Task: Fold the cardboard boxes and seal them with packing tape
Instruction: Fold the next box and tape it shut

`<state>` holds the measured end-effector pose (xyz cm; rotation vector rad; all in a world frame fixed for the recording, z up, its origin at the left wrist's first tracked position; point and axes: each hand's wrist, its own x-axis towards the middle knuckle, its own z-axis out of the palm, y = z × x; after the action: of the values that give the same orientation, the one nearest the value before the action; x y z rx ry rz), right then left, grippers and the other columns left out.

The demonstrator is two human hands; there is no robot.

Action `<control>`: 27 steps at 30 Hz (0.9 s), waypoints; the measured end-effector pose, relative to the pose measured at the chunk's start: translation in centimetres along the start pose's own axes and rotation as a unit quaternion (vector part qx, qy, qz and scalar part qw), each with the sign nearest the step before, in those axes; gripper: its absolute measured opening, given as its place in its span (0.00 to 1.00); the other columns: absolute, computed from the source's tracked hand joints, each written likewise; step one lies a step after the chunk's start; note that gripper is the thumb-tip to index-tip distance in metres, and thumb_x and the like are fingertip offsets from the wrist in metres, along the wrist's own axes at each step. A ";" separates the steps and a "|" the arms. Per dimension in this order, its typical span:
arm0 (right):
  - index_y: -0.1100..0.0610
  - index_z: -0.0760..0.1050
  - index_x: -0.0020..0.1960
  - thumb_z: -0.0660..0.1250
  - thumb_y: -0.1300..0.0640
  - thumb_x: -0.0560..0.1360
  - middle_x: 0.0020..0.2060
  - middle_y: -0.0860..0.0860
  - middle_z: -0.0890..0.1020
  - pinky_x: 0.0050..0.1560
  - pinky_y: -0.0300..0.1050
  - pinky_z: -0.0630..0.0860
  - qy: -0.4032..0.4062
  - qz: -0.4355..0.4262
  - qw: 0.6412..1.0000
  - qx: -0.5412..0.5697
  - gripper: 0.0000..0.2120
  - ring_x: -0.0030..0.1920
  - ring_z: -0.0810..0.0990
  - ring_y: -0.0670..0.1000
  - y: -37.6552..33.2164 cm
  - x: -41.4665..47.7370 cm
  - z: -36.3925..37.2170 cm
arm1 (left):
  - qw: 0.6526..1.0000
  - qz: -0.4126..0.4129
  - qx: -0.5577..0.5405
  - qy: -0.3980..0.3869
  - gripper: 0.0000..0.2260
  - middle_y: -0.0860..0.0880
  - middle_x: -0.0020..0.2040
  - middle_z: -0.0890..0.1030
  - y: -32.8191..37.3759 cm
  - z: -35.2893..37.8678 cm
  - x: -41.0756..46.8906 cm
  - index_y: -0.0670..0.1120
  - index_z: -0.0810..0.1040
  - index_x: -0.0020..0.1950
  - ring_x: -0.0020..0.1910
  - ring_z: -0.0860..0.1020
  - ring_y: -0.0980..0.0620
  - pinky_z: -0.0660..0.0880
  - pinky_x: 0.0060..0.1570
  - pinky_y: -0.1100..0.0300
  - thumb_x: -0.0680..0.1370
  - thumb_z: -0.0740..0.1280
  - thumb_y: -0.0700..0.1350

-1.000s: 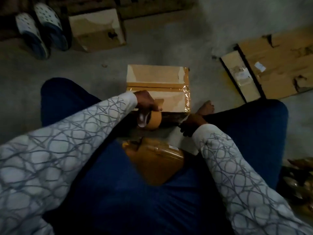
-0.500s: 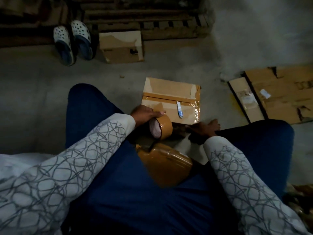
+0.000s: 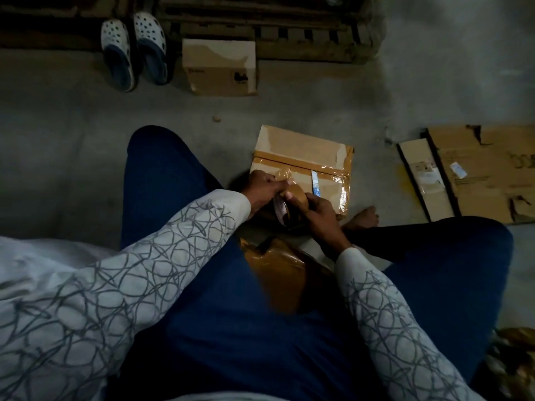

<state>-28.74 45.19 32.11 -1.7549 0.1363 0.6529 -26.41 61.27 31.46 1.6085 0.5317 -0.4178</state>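
Now our right hand [image 3: 317, 211] has joined our left hand [image 3: 262, 188] on the tape roll [image 3: 295, 198], both gripping it, likely freeing its end for another strip on the box [image 3: 304, 151].

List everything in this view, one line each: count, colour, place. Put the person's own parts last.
taped box: one, tan with brown tape strips, on the floor ahead of the hands.
tape roll: one, brown, over the taped box's near edge.
small box: one, tan, on the floor against the pallet.
pallet: one, dark wood, far edge.
clogs: two, white and blue, left of the small box.
flattened cardboard: at least two sheets, tan, floor at right.
glossy bundle: one, brown, in the lap; contents unclear.
bare foot: one, beside the taped box.
left hand: grips the tape roll.
right hand: grips the tape roll.
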 end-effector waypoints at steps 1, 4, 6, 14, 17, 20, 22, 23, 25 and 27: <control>0.55 0.81 0.55 0.69 0.43 0.77 0.47 0.52 0.86 0.52 0.51 0.82 0.006 -0.005 1.000 0.005 0.16 0.48 0.86 0.51 0.1 0.1 0.4 | 1.000 0.002 0.001 0.012 0.10 0.47 0.38 0.82 0.0 -0.2 0.0 0.43 0.80 0.38 0.42 0.82 0.47 0.79 0.48 0.56 0.76 0.73 0.48; 0.52 0.81 0.55 0.69 0.41 0.76 0.48 0.50 0.86 0.55 0.55 0.82 0.022 -0.012 1.000 -0.008 0.16 0.50 0.85 0.50 0.8 0.1 1.2 | 0.999 0.008 -0.021 0.028 0.05 0.46 0.40 0.85 -0.2 -1.0 0.3 0.43 0.85 0.40 0.43 0.84 0.48 0.81 0.51 0.53 0.71 0.78 0.43; 0.51 0.81 0.55 0.69 0.38 0.75 0.48 0.50 0.86 0.55 0.58 0.81 0.030 -0.020 0.999 -0.034 0.18 0.50 0.85 0.51 1.2 0.2 1.6 | 0.999 0.006 -0.025 0.035 0.08 0.47 0.42 0.87 -0.5 -1.7 0.9 0.43 0.87 0.43 0.45 0.85 0.48 0.82 0.53 0.49 0.66 0.81 0.40; 0.55 0.80 0.53 0.68 0.39 0.76 0.45 0.51 0.85 0.50 0.57 0.83 0.030 -0.007 0.996 -0.084 0.19 0.44 0.85 0.51 1.9 0.4 1.5 | 0.999 -0.007 0.034 0.016 0.06 0.45 0.44 0.86 -0.8 -1.7 1.6 0.44 0.86 0.41 0.48 0.84 0.44 0.81 0.54 0.45 0.66 0.80 0.39; 0.54 0.80 0.52 0.68 0.39 0.76 0.43 0.50 0.85 0.48 0.54 0.83 0.027 -0.011 0.994 -0.107 0.18 0.41 0.85 0.49 2.3 0.5 1.5 | 0.999 -0.005 0.041 0.001 0.07 0.44 0.48 0.85 -0.6 -1.6 1.4 0.42 0.86 0.44 0.51 0.83 0.44 0.80 0.56 0.47 0.67 0.79 0.37; 0.55 0.80 0.53 0.68 0.39 0.76 0.44 0.51 0.85 0.49 0.51 0.83 0.020 -0.015 0.991 -0.129 0.19 0.42 0.84 0.49 2.5 0.9 1.4 | 0.999 -0.005 0.051 -0.002 0.07 0.44 0.48 0.85 -0.8 -1.8 1.5 0.43 0.86 0.44 0.52 0.83 0.45 0.80 0.57 0.47 0.67 0.79 0.36; 0.55 0.80 0.54 0.67 0.39 0.76 0.45 0.51 0.84 0.47 0.47 0.81 0.018 -0.023 0.990 -0.135 0.20 0.45 0.83 0.49 2.5 1.1 1.5 | 0.999 -0.005 0.046 0.002 0.06 0.45 0.47 0.86 -0.8 -2.1 1.7 0.44 0.86 0.41 0.51 0.83 0.45 0.80 0.56 0.46 0.67 0.80 0.37; 0.55 0.80 0.53 0.68 0.39 0.76 0.45 0.50 0.84 0.44 0.43 0.79 0.017 -0.028 0.990 -0.135 0.19 0.45 0.83 0.48 2.4 1.1 1.4 | 0.999 -0.005 0.047 0.006 0.06 0.45 0.46 0.86 -0.8 -2.2 1.8 0.45 0.86 0.40 0.50 0.83 0.45 0.80 0.56 0.47 0.67 0.80 0.37; 0.54 0.80 0.52 0.68 0.39 0.76 0.44 0.49 0.84 0.40 0.37 0.74 0.013 -0.029 0.990 -0.134 0.18 0.44 0.83 0.47 2.5 1.3 1.3 | 0.998 -0.009 0.053 0.011 0.06 0.46 0.46 0.86 -0.9 -2.3 1.8 0.45 0.86 0.40 0.49 0.83 0.46 0.81 0.56 0.48 0.67 0.80 0.38; 0.53 0.80 0.50 0.68 0.39 0.76 0.43 0.49 0.84 0.40 0.38 0.75 0.010 -0.031 0.990 -0.137 0.17 0.44 0.83 0.48 2.6 1.4 1.2 | 0.998 -0.011 0.058 0.013 0.06 0.46 0.45 0.86 -0.8 -2.1 1.8 0.46 0.86 0.39 0.49 0.83 0.46 0.80 0.56 0.49 0.67 0.80 0.38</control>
<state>-29.07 45.86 28.96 -2.0214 0.0069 0.6313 -25.50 63.56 30.04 1.7229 0.5543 -0.4525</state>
